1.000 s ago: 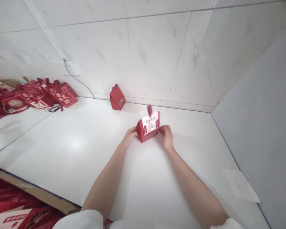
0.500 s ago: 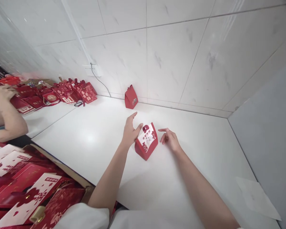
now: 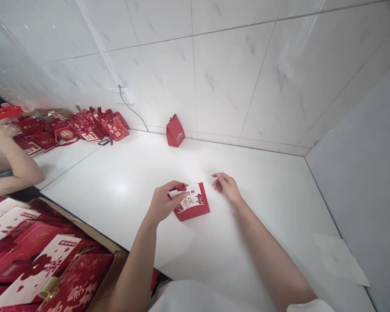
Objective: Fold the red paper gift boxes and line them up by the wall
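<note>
My left hand point(image 3: 164, 203) is closed on the upper left part of a small red gift box point(image 3: 196, 211), thumb across its white printed face. A dark red ribbon bow shows at the box's top, partly under my fingers. The box is tilted over the white table point(image 3: 247, 255); whether it touches the surface I cannot tell. To its right, my right hand point(image 3: 225, 186) hovers apart from the box, fingers loosely bent and apart, holding nothing. Another red gift box point(image 3: 175, 131) stands upright by the wall.
At lower left a cardboard carton point(image 3: 108, 277) holds several red and white gift boxes. More red boxes point(image 3: 115, 125) and black-handled scissors point(image 3: 104, 141) lie at the far left, near another person's arm point(image 3: 16, 160). A pale sheet point(image 3: 341, 260) lies at right.
My left hand has taken hold of the gift box, tipping it and drawing it left. My right hand stays beside it, with its fingers slightly more bent.
</note>
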Demonstrator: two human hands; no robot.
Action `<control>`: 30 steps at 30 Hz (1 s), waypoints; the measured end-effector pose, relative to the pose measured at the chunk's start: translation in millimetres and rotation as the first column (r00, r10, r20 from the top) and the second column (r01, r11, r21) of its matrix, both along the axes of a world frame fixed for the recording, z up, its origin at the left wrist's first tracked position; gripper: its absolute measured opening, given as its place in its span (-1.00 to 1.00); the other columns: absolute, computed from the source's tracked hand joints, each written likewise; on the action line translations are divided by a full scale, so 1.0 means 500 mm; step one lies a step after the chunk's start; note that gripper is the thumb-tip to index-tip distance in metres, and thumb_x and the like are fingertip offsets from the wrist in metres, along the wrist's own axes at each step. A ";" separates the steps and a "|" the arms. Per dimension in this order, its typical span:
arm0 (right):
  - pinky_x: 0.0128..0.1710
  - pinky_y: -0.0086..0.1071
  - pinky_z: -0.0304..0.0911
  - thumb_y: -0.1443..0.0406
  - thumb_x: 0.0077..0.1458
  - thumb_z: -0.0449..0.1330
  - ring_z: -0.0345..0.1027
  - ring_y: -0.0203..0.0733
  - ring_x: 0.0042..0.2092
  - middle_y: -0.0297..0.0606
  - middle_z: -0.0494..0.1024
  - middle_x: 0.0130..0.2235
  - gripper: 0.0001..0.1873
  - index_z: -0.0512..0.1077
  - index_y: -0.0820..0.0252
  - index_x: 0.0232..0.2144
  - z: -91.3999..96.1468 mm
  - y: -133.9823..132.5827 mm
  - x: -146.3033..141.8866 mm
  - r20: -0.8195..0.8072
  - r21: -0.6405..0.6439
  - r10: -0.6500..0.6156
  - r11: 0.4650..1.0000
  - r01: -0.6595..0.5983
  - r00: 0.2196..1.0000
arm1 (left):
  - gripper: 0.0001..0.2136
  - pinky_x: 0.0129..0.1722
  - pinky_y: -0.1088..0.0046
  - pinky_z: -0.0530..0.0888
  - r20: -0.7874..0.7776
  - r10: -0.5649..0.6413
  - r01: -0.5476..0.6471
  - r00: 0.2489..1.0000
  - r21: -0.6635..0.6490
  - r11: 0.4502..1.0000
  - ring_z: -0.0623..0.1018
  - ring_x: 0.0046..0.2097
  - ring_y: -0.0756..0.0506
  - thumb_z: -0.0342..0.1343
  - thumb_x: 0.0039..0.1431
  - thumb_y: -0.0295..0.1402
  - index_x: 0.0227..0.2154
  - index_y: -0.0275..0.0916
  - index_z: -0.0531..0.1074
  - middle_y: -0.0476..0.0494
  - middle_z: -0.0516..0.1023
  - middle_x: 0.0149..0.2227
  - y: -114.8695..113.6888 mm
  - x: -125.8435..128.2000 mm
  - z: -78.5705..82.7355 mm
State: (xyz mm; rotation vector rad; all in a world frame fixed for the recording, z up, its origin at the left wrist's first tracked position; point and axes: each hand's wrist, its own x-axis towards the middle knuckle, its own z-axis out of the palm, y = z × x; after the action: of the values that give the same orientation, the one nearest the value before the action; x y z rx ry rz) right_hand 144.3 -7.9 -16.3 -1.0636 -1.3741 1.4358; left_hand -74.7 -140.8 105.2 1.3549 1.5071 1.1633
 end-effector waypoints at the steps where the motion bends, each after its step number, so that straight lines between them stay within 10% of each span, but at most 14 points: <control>1: -0.48 -0.39 0.25 -0.15 0.10 0.07 0.37 -0.25 -0.47 -0.25 0.53 -0.43 -0.45 0.50 0.16 -0.24 0.000 0.000 0.000 0.002 0.001 0.000 1.000 0.000 1.000 | -0.75 -0.36 0.31 0.52 0.046 0.049 -0.049 0.998 0.008 0.999 0.59 -0.27 -0.22 0.33 -0.04 -0.24 -0.28 -0.20 0.55 -0.17 0.60 -0.26 0.010 -0.006 -0.015; 14: -0.43 -0.37 0.29 -0.11 0.11 0.09 0.37 -0.26 -0.46 -0.30 0.51 -0.46 -0.53 0.49 0.14 -0.28 0.004 0.006 -0.004 0.003 0.006 0.007 1.000 -0.007 1.000 | -0.57 -0.21 0.34 0.54 0.497 0.384 -0.326 0.778 -0.203 0.923 0.59 -0.19 -0.12 0.30 -0.02 -0.14 -0.10 -0.17 0.41 -0.16 0.57 -0.12 0.122 -0.032 -0.157; 25: -0.40 -0.36 0.32 -0.09 0.12 0.09 0.38 -0.24 -0.42 -0.29 0.52 -0.42 -0.55 0.49 0.13 -0.26 -0.005 0.007 -0.006 0.055 0.032 0.013 0.999 -0.014 0.998 | -0.72 -0.17 0.40 0.50 0.363 0.108 -0.187 0.926 0.191 0.963 0.53 -0.17 -0.09 0.15 0.16 -0.13 -0.12 -0.12 0.45 -0.07 0.53 -0.17 0.089 -0.021 -0.137; 30: -0.34 -0.33 0.29 -0.05 0.15 0.08 0.37 -0.22 -0.40 -0.31 0.55 -0.40 -0.60 0.50 0.11 -0.30 0.000 0.006 -0.005 0.092 0.088 0.018 0.996 -0.026 0.996 | -0.49 0.02 0.23 0.42 0.174 -0.050 0.045 0.983 0.030 0.999 0.48 0.03 -0.27 0.36 -0.08 -0.26 -0.01 -0.13 0.43 -0.16 0.53 -0.03 0.091 -0.025 -0.152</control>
State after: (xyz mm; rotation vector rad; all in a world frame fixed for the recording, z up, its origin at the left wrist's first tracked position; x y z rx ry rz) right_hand 142.0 -4.7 -16.1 -1.0707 -1.5049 1.3432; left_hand -87.4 -95.4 29.4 1.2639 1.3320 1.2419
